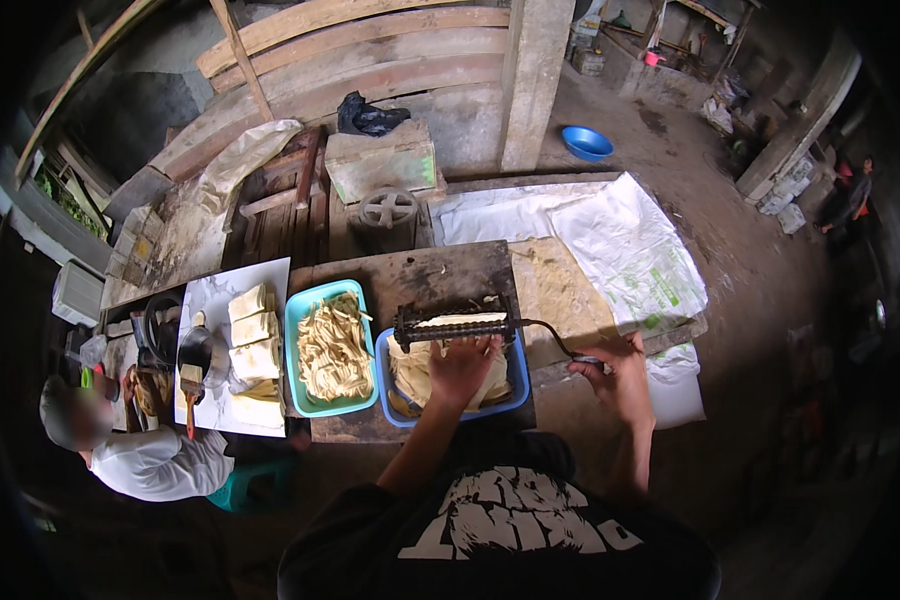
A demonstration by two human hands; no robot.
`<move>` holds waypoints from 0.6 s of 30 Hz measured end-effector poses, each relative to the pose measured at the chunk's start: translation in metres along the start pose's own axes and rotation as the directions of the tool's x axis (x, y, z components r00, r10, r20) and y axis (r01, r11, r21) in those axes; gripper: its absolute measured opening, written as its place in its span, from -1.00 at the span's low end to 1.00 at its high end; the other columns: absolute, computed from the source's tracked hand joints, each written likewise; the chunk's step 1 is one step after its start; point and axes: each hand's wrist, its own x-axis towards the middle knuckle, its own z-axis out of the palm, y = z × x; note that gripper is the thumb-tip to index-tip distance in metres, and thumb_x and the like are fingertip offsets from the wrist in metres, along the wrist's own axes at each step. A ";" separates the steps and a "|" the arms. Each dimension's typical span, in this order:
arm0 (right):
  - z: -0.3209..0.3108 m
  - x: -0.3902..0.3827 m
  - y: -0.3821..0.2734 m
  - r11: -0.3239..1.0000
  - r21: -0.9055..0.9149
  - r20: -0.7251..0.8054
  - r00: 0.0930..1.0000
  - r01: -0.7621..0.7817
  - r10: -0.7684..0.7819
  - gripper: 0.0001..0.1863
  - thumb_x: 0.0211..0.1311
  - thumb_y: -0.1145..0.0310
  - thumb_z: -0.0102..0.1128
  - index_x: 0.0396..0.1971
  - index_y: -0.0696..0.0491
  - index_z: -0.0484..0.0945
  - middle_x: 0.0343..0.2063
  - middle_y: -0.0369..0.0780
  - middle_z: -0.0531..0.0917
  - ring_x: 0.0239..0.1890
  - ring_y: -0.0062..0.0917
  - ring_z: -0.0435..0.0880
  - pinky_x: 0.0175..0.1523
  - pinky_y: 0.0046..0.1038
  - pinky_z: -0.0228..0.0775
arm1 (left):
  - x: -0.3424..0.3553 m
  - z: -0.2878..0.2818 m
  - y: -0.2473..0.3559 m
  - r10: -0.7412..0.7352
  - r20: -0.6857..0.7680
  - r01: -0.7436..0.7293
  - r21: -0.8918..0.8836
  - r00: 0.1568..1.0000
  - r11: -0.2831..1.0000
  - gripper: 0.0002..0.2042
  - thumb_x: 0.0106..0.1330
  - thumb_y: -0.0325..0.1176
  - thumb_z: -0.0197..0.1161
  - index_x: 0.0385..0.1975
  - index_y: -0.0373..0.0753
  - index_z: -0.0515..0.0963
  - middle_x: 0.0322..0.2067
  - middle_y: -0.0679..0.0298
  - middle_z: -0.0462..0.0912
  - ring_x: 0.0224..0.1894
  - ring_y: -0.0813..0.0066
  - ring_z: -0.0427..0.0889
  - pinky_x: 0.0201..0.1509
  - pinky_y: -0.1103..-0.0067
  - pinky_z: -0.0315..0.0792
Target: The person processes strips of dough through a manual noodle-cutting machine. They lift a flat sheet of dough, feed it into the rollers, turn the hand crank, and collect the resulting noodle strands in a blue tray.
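The crank (pixel 552 333) is gripped in the right hand (pixel 618 376) — presumably to turn the rollers (pixel 440 332) — while the left hand (pixel 458 372), unclenched, is held against them, perhaps guiding dough (pixel 462 320).

The dark, stained wooden table (pixel 410 275) carries a blue tub (pixel 521 385) beneath the left hand (pixel 460 370) and a turquoise tub (pixel 292 355) farther left.
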 end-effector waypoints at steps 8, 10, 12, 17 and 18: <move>-0.004 0.029 0.001 0.999 -0.009 -0.018 0.998 0.053 -0.053 -0.79 -0.25 0.27 0.31 -0.52 -0.01 0.58 -0.67 -0.34 0.52 -0.57 -0.52 0.39 -0.26 -0.49 0.04 | 0.003 -0.002 0.012 -0.052 0.198 0.057 -0.020 0.979 0.998 -0.35 0.06 0.18 -0.03 0.04 -0.18 0.20 0.10 0.15 0.17 0.15 0.20 0.12 0.23 0.17 -0.06; -0.005 0.034 0.001 0.998 -0.008 -0.034 0.998 0.060 -0.061 -0.79 -0.25 0.26 0.31 -0.53 -0.01 0.58 -0.70 -0.34 0.48 -0.58 -0.52 0.37 -0.26 -0.49 0.03 | 0.004 -0.004 0.012 -0.069 0.270 0.057 0.051 0.960 0.997 -0.34 -0.06 0.15 0.11 0.01 -0.12 0.27 0.08 0.18 0.25 0.12 0.23 0.18 0.21 0.18 -0.03; -0.006 0.037 0.002 0.998 -0.012 -0.028 0.998 0.062 -0.062 -0.79 -0.25 0.26 0.31 -0.53 -0.01 0.58 -0.70 -0.34 0.48 -0.57 -0.52 0.37 -0.27 -0.49 0.03 | 0.006 -0.005 0.013 -0.086 0.337 0.056 0.097 0.938 0.994 -0.32 -0.14 0.13 0.19 0.01 -0.09 0.28 0.08 0.20 0.25 0.11 0.25 0.19 0.21 0.18 -0.03; -0.006 0.042 0.007 0.999 -0.010 0.004 0.999 0.042 -0.042 -0.80 -0.25 0.26 0.30 -0.53 -0.01 0.58 -0.68 -0.32 0.48 -0.54 -0.50 0.38 -0.27 -0.48 0.03 | 0.009 0.005 0.013 -0.113 0.243 0.082 0.133 0.963 0.988 -0.37 -0.21 0.07 0.24 -0.05 -0.02 0.36 0.04 0.27 0.32 0.12 0.31 0.18 0.20 0.19 -0.02; -0.005 0.043 0.009 0.999 -0.004 -0.011 0.999 0.047 -0.047 -0.80 -0.25 0.26 0.30 -0.53 -0.01 0.58 -0.67 -0.31 0.48 -0.53 -0.49 0.38 -0.26 -0.47 0.04 | 0.009 0.006 0.013 -0.111 0.243 0.081 0.133 0.964 0.988 -0.37 -0.21 0.07 0.24 -0.05 -0.02 0.36 0.04 0.27 0.32 0.12 0.31 0.18 0.20 0.19 -0.02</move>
